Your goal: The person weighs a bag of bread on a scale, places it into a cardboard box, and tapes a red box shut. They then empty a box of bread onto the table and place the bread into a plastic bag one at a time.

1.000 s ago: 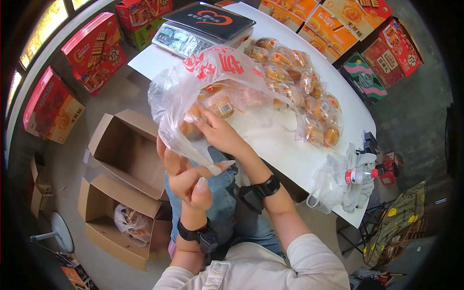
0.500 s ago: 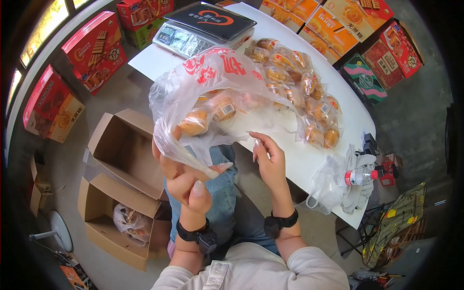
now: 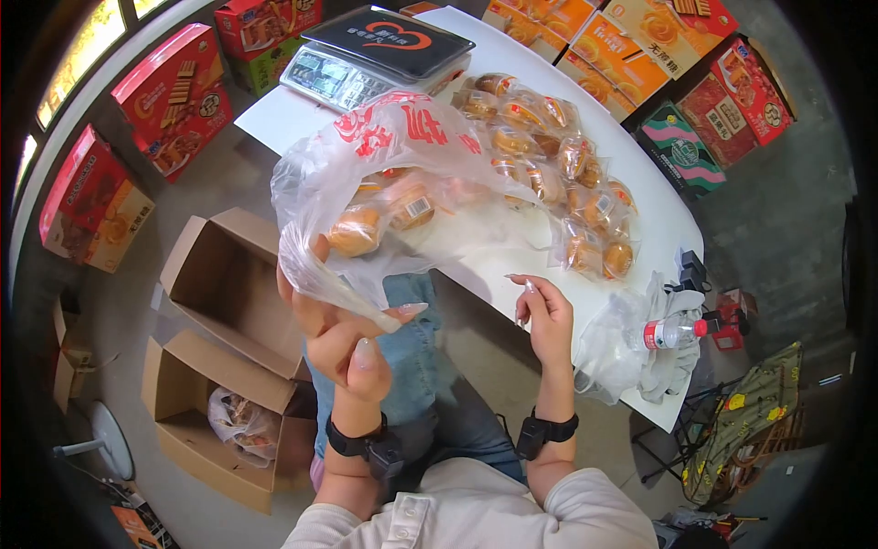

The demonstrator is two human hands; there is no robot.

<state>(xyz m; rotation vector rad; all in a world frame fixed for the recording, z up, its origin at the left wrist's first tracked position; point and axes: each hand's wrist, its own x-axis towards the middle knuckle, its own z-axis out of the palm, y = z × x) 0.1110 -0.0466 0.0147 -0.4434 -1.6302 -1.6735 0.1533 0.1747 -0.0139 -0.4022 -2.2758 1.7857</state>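
Head view: right hand out of the bag, left hand holding on

We saw that the right hand (image 3: 547, 320) had come out of the plastic bag (image 3: 384, 151) and now hung apart, to the bag's right. Its fingers were loosely curled, with a narrow gap to the thumb, and we saw nothing in them. The left hand (image 3: 343, 343) kept the bag's gathered edge in a closed grip. A wrapped bun (image 3: 356, 230) lay just inside the bag's mouth, beside a second bun (image 3: 409, 209); we judged that it sat there without support from the right hand.

More buns (image 3: 549, 169) lay on the table (image 3: 666, 229), right of the bag. Creased film hid the bag's depth, so we could not count its contents. Some left fingers were covered by the plastic. Beyond the bag, the scale's (image 3: 384, 55) display was unreadable to us.
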